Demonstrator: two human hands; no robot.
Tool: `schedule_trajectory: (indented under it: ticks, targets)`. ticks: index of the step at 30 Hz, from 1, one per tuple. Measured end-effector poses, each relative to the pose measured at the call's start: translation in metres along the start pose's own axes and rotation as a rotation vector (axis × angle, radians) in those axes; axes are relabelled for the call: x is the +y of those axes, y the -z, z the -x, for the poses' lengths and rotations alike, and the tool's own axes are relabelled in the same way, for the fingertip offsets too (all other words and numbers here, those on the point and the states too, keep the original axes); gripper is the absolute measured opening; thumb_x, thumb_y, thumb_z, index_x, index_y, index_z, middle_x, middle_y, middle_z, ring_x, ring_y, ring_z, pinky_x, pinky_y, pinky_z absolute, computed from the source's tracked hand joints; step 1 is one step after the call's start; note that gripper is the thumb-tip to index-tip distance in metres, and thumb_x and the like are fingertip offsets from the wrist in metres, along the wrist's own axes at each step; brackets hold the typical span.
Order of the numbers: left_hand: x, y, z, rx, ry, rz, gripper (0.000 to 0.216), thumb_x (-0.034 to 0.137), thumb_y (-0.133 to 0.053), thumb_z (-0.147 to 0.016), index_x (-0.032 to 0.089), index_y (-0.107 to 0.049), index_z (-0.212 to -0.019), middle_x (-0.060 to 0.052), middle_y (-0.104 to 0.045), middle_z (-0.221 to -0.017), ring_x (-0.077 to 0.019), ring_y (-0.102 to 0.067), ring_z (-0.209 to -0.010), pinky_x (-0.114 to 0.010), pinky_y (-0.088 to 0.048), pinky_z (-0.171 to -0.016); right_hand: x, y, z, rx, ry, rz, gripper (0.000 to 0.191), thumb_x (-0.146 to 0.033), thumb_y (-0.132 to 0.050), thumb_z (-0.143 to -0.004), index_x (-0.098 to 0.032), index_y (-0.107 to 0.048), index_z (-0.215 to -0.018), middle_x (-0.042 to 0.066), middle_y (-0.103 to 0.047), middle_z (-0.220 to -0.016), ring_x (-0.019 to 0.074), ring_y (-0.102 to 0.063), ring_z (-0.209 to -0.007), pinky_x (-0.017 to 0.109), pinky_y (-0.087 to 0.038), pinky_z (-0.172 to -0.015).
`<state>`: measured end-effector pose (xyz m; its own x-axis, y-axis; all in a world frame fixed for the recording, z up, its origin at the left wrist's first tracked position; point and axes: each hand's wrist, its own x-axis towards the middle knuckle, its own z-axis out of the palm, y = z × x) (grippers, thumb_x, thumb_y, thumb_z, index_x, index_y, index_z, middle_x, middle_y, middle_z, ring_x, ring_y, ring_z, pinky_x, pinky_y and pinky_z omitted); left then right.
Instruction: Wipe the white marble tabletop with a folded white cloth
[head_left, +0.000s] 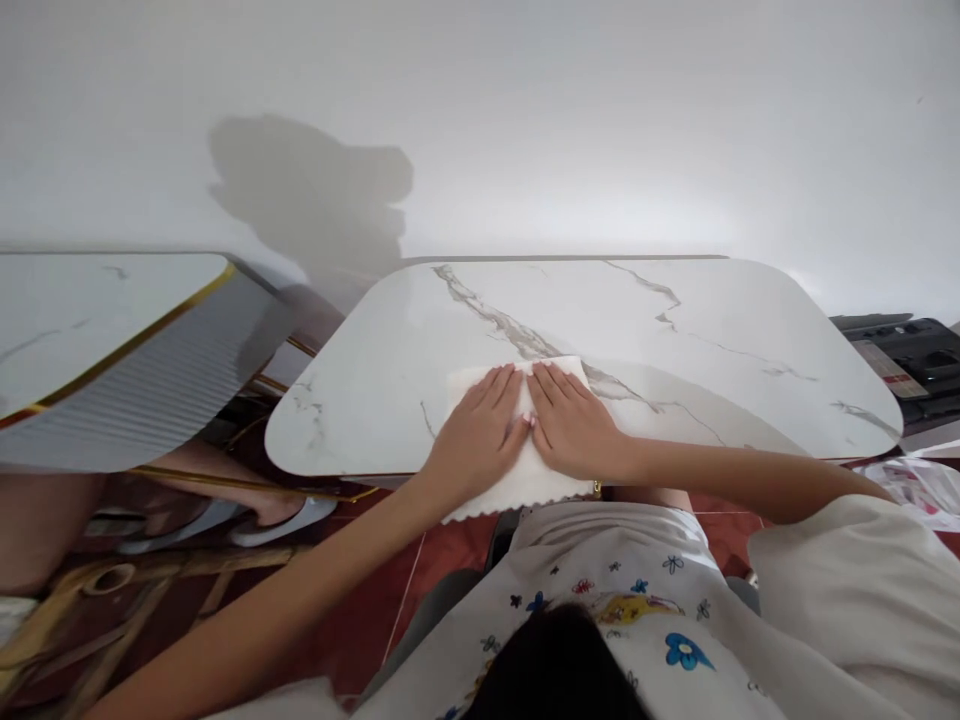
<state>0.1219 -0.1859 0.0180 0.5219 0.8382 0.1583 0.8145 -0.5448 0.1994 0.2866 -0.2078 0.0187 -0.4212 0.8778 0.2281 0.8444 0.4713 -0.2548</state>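
Note:
A white sheet with a wavy lower edge [529, 482] lies on the white marble-patterned table [720, 310] and hangs a little over its front edge. I cannot tell if it is cloth or paper. My left hand [480, 430] rests flat on the sheet's left part, fingers stretched out and pointing away from me. Beside it, my right hand [574, 420] presses flat on the right part, its fingers also straight. The two thumbs meet or nearly meet in the middle. Both palms cover much of the sheet, and neither hand grips it.
A white wall [570, 120] stands directly behind the table. To the left is another marble-patterned top [90, 310] with gold trim and a ribbed side. Another person's feet in light slippers [281, 522] show below it. A black case-like object [930, 355] sits at the right.

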Motion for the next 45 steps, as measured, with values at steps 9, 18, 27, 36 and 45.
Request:
schedule_trajectory:
  ticks: [9, 18, 27, 36, 45]
  targets:
    - [0.081, -0.018, -0.023, 0.017, -0.115, 0.195, 0.061, 0.038, -0.03, -0.091, 0.012, -0.031, -0.146, -0.012, -0.032, -0.152, -0.0236, -0.023, -0.143, -0.043, -0.023, -0.119, 0.054, 0.034, 0.067, -0.014, -0.082, 0.081, 0.06, -0.032, -0.028, -0.093, -0.017, -0.024, -0.151, 0.007, -0.028, -0.153, 0.0223, -0.021, -0.143, 0.048, -0.027, -0.116]
    - [0.079, -0.04, -0.109, 0.047, -0.198, 0.22, 0.06, 0.034, -0.031, -0.09, 0.007, -0.034, -0.143, -0.016, -0.033, -0.151, -0.0275, -0.025, -0.142, -0.045, -0.021, -0.118, 0.121, 0.04, 0.021, -0.08, -0.22, 0.161, 0.059, -0.025, -0.029, -0.089, -0.008, -0.034, -0.146, 0.014, -0.034, -0.151, 0.0271, -0.027, -0.141, 0.051, -0.029, -0.113]
    - [0.034, -0.042, -0.233, 0.114, -0.2, 0.14, 0.051, 0.02, -0.031, -0.09, 0.0, -0.043, -0.135, -0.02, -0.042, -0.145, -0.0244, -0.034, -0.138, -0.037, -0.022, -0.117, 0.193, 0.036, -0.091, 0.062, -0.235, 0.183, 0.051, -0.018, -0.027, -0.09, -0.004, -0.045, -0.136, 0.017, -0.042, -0.146, 0.0277, -0.035, -0.136, 0.045, -0.029, -0.111]
    - [-0.005, -0.055, -0.325, 0.186, -0.217, 0.163, 0.043, 0.016, -0.032, -0.09, 0.007, -0.052, -0.127, -0.016, -0.052, -0.136, -0.0226, -0.043, -0.131, -0.036, -0.03, -0.112, 0.251, 0.033, -0.166, 0.184, -0.24, 0.127, 0.039, -0.017, -0.033, -0.087, -0.014, -0.058, -0.117, 0.013, -0.059, -0.128, 0.0279, -0.05, -0.121, 0.045, -0.038, -0.103]
    - [-0.013, -0.05, -0.333, 0.168, -0.144, 0.216, 0.037, 0.024, -0.034, -0.092, 0.018, -0.059, -0.118, -0.008, -0.06, -0.128, -0.0218, -0.055, -0.118, -0.032, -0.042, -0.098, 0.255, 0.035, -0.176, 0.19, -0.33, 0.098, 0.036, -0.024, -0.032, -0.089, -0.019, -0.063, -0.105, 0.01, -0.067, -0.113, 0.0291, -0.059, -0.103, 0.041, -0.046, -0.086]
